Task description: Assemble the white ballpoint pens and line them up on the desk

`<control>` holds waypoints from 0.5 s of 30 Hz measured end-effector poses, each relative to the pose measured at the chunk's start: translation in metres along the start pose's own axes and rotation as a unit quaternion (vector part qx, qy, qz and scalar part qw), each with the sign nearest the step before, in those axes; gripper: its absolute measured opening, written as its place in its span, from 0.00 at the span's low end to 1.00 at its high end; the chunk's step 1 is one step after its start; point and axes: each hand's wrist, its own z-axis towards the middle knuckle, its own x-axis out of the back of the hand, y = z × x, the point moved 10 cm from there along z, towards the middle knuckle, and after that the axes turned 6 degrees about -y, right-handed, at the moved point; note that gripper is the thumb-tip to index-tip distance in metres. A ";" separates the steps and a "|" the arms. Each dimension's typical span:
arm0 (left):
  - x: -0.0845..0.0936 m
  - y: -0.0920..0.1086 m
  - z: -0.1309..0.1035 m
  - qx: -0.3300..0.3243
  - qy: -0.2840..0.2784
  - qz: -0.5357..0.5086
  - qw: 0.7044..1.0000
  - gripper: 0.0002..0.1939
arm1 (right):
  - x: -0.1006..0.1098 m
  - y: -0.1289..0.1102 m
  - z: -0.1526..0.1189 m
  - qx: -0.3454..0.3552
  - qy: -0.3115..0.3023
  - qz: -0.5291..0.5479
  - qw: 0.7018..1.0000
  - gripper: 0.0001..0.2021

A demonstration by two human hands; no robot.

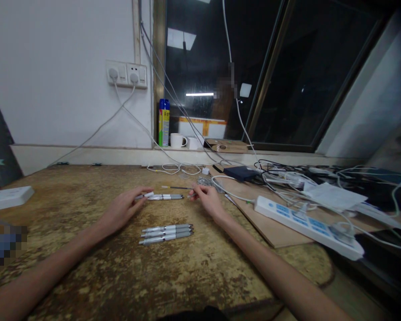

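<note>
My left hand (128, 206) is closed on a white pen part (148, 195), which sticks out past its fingertips. Just right of it, a white and grey pen piece (167, 197) lies on the worn wooden table (120, 276). My right hand (205, 198) pinches something small near the end of a thin dark refill (178, 187); the fingers partly hide it, so I cannot make out what it is. Nearer to me, several white and grey pens (167, 233) lie side by side.
A white power strip (307, 226) and tangled cables lie on the right by a brown board (254, 214). A small clear bag (205, 181) is behind my right hand. A white box (11, 197) sits far left. A mug (177, 140) and spray can (164, 122) stand on the sill.
</note>
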 end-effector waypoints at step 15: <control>0.003 0.006 0.001 -0.004 0.013 -0.054 0.998 0.19 | -0.004 -0.010 -0.002 0.017 -0.013 0.014 1.000 0.24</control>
